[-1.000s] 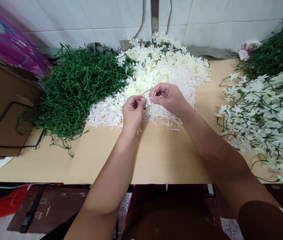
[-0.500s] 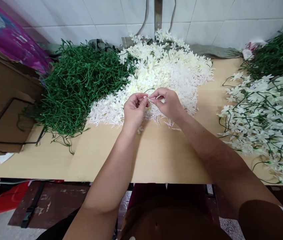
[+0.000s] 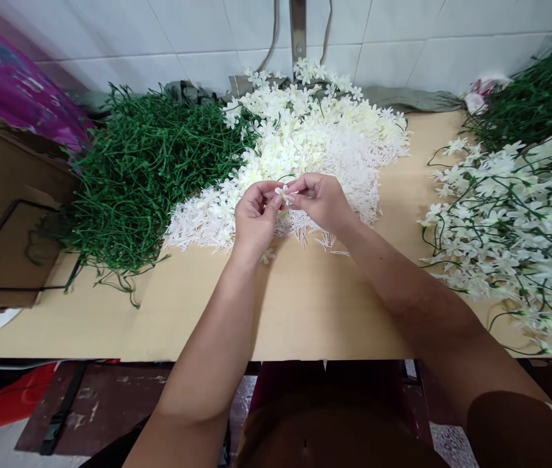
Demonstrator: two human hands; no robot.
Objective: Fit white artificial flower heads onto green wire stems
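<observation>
Fingertips of my left hand [image 3: 257, 214] and my right hand [image 3: 320, 200] meet over the near edge of a flower pile, both pinching one small white artificial flower [image 3: 283, 193]. Its petals face up between the thumbs; the part below them is hidden by my fingers. Behind and around spreads the heap of white flower heads [image 3: 300, 140], mixed with thin white sticks [image 3: 354, 162]. One loose flower [image 3: 266, 256] lies on the table just below my left hand.
Left of the heap sits a mound of green plastic stems [image 3: 153, 169], beside a cardboard box [image 3: 7, 214]. Flowers on green stems [image 3: 514, 227] are piled at the right, with more green stems [image 3: 524, 104] behind. The wooden table [image 3: 192, 312] meets a tiled wall [image 3: 393, 58].
The flower between my fingers now shows its open petals, where before only a small white bit was visible. My hands stay close together, and the whole view has shifted slightly.
</observation>
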